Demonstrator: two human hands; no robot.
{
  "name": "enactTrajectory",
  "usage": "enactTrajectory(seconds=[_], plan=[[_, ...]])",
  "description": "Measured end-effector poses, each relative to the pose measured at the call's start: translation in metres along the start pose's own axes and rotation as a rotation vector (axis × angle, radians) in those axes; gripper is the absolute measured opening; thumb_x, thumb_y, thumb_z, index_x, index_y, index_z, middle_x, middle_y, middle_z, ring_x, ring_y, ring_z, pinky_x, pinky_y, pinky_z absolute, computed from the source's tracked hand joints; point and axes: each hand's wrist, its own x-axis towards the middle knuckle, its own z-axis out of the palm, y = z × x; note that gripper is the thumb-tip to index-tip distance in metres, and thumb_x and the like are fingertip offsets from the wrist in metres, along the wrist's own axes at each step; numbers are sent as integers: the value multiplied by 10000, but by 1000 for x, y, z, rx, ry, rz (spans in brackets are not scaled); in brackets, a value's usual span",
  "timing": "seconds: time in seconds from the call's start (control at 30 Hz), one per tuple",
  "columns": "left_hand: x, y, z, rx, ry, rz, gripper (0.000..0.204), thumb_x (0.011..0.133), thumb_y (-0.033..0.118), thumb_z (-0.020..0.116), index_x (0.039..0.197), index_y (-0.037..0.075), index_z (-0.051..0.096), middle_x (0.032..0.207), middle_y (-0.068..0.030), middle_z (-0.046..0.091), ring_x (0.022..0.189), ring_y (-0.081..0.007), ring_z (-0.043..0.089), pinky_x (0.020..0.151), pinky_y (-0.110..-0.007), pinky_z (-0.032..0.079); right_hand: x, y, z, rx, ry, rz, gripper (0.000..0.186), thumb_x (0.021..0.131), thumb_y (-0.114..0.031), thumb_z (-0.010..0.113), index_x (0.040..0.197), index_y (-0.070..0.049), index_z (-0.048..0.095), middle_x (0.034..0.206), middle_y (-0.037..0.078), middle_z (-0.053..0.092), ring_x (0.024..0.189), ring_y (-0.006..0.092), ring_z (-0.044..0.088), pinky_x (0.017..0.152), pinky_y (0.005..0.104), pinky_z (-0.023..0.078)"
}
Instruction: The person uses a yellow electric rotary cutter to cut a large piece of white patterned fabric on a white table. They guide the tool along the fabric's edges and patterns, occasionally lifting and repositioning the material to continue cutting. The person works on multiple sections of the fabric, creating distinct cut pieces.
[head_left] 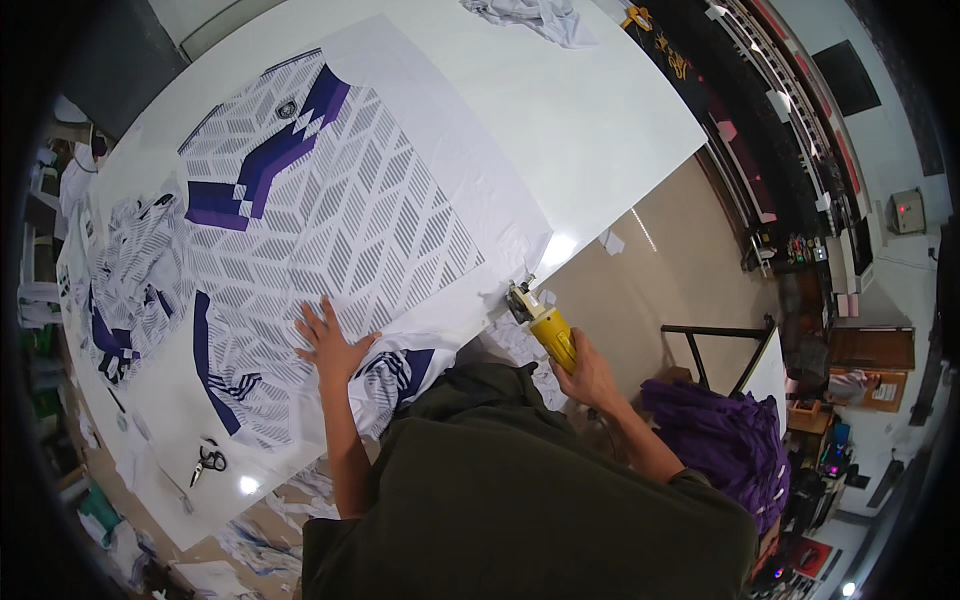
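Observation:
My left hand (pixel 336 345) lies with fingers spread on a white fabric panel (pixel 380 180) printed with grey chevrons and purple bands. My right hand (pixel 583 366) grips a yellow electric cloth cutter (pixel 550 330), whose metal head is at the panel's lower right edge, by the table's edge. Another printed piece with purple and striped parts (pixel 217 370) lies under and around the left hand's side. A crumpled heap of similar fabric (pixel 135 275) is at the left. Black scissors (pixel 208 463) lie near the lower left of the white table (pixel 625 120).
Loose white cloth (pixel 530 20) lies at the table's far end. A long dark machine (pixel 800 150) stands along the right. Purple garments (pixel 715 445) are piled on a stand at lower right. Scraps (pixel 225 575) litter the floor below. A distant person (pixel 850 385) is at the right.

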Motion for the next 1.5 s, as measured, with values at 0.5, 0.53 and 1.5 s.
enactTrajectory(seconds=[0.5, 0.53, 1.5], plan=[[1, 1, -1, -2, 5, 14, 1392, 650, 658, 878, 1680, 199, 62, 1727, -204, -108, 1549, -548, -94, 1106, -841, 59, 17, -26, 22, 66, 84, -12, 599, 922, -264, 691, 1376, -12, 394, 1115, 333, 630, 946, 530, 647, 784, 564, 532], [0, 1, -2, 1, 4, 19, 1393, 649, 657, 880, 1680, 198, 64, 1727, -203, -110, 1549, -549, -92, 1105, -842, 61, 24, -26, 24, 77, 102, -33, 586, 921, -256, 693, 1365, -14, 398, 1111, 332, 628, 940, 534, 644, 779, 570, 530], [1, -1, 3, -68, 60, 6, 1444, 553, 665, 907, 1683, 248, 111, 1744, -169, -68, 1567, -506, -108, 1075, -866, 46, 180, -80, 11, 52, 12, -184, 591, 908, -229, 696, 1320, 43, 370, 1059, 382, 642, 953, 548, 648, 801, 582, 529]])
